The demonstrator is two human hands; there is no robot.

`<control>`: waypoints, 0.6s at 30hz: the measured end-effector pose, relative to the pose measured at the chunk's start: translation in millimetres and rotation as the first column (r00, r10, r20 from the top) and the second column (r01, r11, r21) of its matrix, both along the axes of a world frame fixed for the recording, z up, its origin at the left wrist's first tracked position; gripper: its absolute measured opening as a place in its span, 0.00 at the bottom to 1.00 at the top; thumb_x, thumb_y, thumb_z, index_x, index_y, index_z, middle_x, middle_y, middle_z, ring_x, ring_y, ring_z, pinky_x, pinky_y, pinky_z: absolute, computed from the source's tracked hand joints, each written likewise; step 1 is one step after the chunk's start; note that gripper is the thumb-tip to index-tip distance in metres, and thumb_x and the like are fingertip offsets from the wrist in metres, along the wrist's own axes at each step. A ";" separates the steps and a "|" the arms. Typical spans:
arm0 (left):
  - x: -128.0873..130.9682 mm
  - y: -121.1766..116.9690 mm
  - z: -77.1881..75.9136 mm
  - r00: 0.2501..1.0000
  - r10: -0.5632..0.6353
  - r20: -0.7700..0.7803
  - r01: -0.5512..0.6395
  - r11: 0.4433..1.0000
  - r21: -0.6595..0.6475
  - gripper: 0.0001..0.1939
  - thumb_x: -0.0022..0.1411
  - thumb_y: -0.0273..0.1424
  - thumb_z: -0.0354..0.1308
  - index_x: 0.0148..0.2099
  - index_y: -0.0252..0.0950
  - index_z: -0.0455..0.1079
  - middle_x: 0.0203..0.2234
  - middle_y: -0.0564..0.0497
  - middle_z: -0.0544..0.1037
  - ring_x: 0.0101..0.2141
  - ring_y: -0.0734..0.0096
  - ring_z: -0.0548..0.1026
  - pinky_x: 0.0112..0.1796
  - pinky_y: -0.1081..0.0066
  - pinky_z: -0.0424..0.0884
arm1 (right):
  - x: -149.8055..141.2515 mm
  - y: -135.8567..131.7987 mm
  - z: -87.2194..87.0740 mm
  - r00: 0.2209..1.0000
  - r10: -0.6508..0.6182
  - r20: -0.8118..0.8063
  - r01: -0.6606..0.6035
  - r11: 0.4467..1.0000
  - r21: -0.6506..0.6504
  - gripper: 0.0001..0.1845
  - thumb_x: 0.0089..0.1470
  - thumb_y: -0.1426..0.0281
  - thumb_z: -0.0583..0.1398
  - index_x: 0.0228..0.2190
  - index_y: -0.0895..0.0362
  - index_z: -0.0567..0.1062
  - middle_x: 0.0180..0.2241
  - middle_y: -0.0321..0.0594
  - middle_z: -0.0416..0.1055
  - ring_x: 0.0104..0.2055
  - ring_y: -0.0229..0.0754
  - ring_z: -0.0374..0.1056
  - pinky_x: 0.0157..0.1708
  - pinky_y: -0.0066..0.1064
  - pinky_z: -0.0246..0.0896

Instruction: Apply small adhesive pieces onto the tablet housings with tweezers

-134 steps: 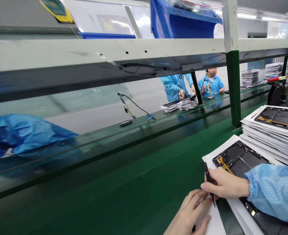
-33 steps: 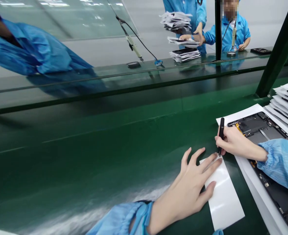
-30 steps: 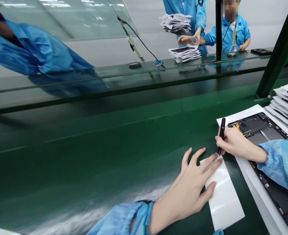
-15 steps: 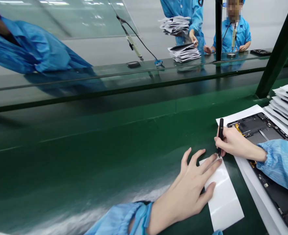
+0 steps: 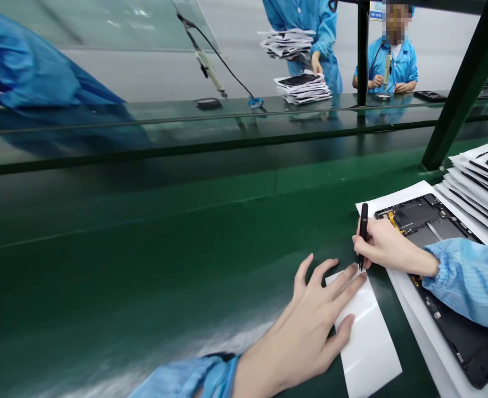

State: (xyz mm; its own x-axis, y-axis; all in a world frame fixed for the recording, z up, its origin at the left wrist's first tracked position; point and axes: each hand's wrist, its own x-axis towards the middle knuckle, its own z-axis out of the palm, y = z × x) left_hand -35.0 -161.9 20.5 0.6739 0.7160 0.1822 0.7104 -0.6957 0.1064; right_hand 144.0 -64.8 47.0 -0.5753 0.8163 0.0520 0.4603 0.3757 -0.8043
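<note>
My left hand (image 5: 305,331) is spread, its index and middle fingertips resting on the top end of a glossy white sheet (image 5: 372,354) on the green bench. My right hand (image 5: 382,243) is closed around slim black tweezers (image 5: 363,221). They point down, their tip at the sheet's top edge, close beside my left fingertips. Whether the tip grips anything is too small to tell. Under my right forearm lies a dark tablet housing (image 5: 455,326) with its inner parts showing, on white paper (image 5: 418,190). My sleeve covers part of the housing.
A stack of white sheets with dark panels (image 5: 476,188) stands at the right. A slanted green post (image 5: 455,88) rises behind it. Across the bench, co-workers in blue stand near another stack (image 5: 304,88). An electric screwdriver (image 5: 210,72) hangs at the back.
The view has swung slightly right, so most things sit further left. My hands keep their places at the sheet. One co-worker's hand at the back right has moved up to a hanging screwdriver.
</note>
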 end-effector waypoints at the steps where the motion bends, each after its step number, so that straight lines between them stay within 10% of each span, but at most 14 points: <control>1: 0.3 -0.1 0.4 1.000 0.003 0.001 -0.003 1.000 -0.007 0.25 0.65 0.29 0.46 0.64 0.37 0.56 0.58 0.48 0.67 0.54 0.46 0.59 0.54 0.39 0.47 | 0.2 -0.2 0.4 1.000 0.010 0.003 -0.010 1.000 -0.007 0.14 0.54 0.81 0.54 0.22 0.54 0.58 0.14 0.30 0.66 0.17 0.38 0.71 0.17 0.21 0.62; 18: 0.6 -1.0 -0.4 1.000 0.009 0.002 -0.009 0.999 -0.033 0.26 0.64 0.29 0.45 0.64 0.39 0.56 0.58 0.49 0.66 0.54 0.46 0.59 0.54 0.38 0.47 | 0.0 -0.4 2.0 1.000 0.021 0.021 -0.021 1.000 -0.014 0.14 0.54 0.81 0.54 0.23 0.54 0.58 0.13 0.29 0.65 0.16 0.38 0.70 0.17 0.22 0.61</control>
